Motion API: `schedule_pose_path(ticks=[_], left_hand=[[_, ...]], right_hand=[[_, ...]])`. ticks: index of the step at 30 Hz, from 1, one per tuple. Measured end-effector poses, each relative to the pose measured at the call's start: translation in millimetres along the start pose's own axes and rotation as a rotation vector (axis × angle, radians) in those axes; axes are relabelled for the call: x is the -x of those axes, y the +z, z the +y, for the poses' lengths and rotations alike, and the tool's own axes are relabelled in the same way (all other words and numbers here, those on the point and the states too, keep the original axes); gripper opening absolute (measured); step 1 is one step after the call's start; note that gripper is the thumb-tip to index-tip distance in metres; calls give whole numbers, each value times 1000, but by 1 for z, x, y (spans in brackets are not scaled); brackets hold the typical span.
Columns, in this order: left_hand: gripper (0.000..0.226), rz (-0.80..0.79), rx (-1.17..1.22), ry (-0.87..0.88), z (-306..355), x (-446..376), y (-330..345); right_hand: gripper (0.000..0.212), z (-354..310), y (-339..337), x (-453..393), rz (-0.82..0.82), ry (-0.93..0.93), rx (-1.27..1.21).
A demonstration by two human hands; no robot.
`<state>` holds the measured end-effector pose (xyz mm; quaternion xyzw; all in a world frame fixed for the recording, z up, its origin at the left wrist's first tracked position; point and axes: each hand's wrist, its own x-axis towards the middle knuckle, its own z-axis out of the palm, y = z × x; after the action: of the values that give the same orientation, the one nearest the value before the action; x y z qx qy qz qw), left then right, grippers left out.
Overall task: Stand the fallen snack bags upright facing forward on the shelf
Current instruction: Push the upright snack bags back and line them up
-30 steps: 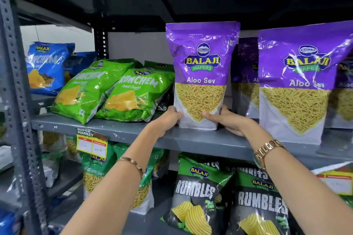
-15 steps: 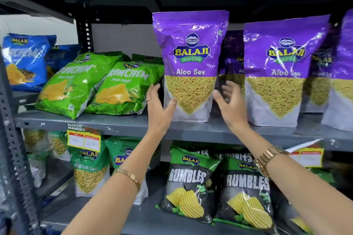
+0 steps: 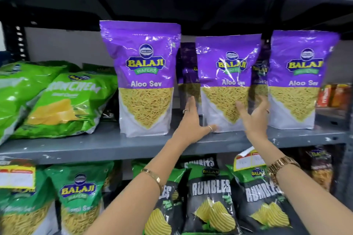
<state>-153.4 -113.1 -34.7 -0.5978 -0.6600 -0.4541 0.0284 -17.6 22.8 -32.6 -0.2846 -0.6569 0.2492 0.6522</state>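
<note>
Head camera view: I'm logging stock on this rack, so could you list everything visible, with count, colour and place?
Aloo Sev bags: three upright in front, purple, middle shelf; more behind, partly hidden.
Crunchem bags: at least two, green, lying tilted at the middle shelf's left.
Rumbles bags: three, black and green, lower shelf.
Green Balaji bags: at least two, lower shelf left.
Price tags: two, yellow and red, on the shelf edge.
Orange packets: blurred, far right.
Left hand: open, at the middle purple bag's lower left.
Right hand: open, at its lower right.
</note>
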Motion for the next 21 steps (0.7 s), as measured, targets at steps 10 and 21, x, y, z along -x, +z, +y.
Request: schedule_pose_path(ticks=[10,21], left_hand=[[72,-153,39,-178,-20,-36,14],[99,227,-97,163,6,-20,13]], right_hand=[[54,13,5,-8,-257,58,-63],[54,12,-18,-7,285,-87,-46]])
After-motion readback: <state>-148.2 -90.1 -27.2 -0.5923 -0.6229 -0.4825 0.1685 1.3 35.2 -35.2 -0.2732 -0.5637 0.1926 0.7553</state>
